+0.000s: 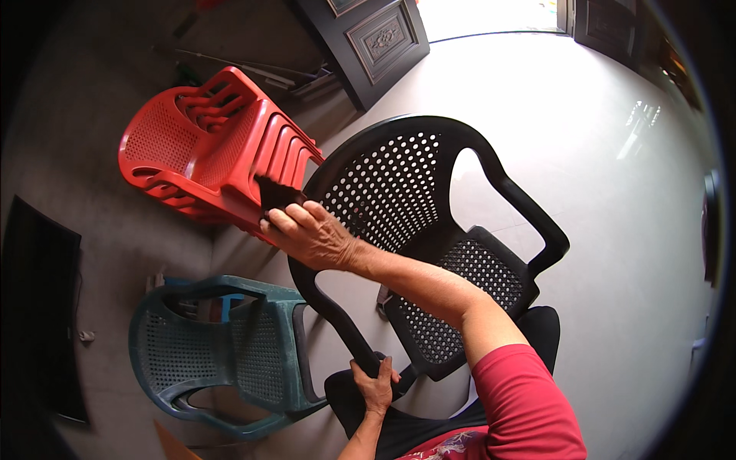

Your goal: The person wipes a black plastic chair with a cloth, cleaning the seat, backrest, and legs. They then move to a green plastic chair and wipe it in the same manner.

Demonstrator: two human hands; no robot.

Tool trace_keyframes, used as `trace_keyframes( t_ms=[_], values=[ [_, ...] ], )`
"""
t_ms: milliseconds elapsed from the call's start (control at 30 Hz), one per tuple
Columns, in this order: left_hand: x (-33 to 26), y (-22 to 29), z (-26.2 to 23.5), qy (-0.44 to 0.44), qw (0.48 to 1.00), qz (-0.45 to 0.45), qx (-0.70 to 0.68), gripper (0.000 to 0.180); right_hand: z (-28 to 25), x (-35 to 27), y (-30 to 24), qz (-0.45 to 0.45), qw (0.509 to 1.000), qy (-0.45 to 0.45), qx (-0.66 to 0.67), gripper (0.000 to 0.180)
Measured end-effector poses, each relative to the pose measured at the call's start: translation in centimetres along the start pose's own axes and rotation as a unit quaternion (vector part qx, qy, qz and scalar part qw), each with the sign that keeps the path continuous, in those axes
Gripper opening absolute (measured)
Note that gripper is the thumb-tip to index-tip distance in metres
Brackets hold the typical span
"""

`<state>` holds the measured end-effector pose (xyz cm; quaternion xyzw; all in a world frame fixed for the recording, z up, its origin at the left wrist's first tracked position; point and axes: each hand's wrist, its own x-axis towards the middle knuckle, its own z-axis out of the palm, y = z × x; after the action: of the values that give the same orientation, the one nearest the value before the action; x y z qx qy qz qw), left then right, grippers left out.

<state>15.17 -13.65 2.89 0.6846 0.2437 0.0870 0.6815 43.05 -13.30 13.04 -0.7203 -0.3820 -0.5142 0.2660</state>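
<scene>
Broadly, a pale floor [598, 176] carries the furniture, and a grey wall [115, 245] rises along its left edge. Largest on it is the black chair [433, 238], its perforated backrest away from the person and its seat nearer, with the person's dark trousers [540, 330] showing beside the seat. By the floor's far left corner stands a stack of red chairs [222, 157], just beyond the black chair's backrest. Closer in along that left edge is 1 teal chair [257, 349], near the black chair's left armrest. At the floor's far edge a dark carved door [383, 38] stands next to a bright opening, and a dark screen [42, 307] hangs on the wall. The right forearm crosses in front of the black chair, hiding parts of the backrest and seat.

Smaller still, the right hand [310, 234] has its fingers bent together, clamped on a dark cloth [277, 195]. This pokes out past the fingertips at the backrest's left side, its edge blurred; I cannot tell whether it touches the rim. Of the 2 hands, the left hand [374, 389] is lower, its fingers wrapped around the front of the black chair's left armrest.
</scene>
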Motion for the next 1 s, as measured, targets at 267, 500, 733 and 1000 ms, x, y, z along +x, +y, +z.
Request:
trace_keyframes(
  t_ms=[267, 500, 733, 1000],
  values=[
    [0.1, -1.1, -0.4, -0.028, 0.999, -0.01, -0.027, 0.028, -3.2, -2.9, 12.8, 0.103, 0.986, 0.04, -0.125, 0.061],
    [-0.1, -0.7, 0.3, -0.019, 0.998, -0.016, -0.058, 0.028, -11.5, -12.0, 19.5, 0.216, 0.898, -0.109, -0.368, 0.058],
    [0.1, -0.9, 0.5, 0.019, 0.997, -0.029, -0.063, 0.029, -21.0, -20.2, 16.6, 0.249, 0.841, -0.254, -0.409, 0.046],
    [0.0, -1.7, 0.6, 0.043, 0.996, -0.025, -0.074, 0.029, -29.4, -23.7, 11.4, 0.337, 0.765, -0.304, -0.457, 0.05]
  ],
)
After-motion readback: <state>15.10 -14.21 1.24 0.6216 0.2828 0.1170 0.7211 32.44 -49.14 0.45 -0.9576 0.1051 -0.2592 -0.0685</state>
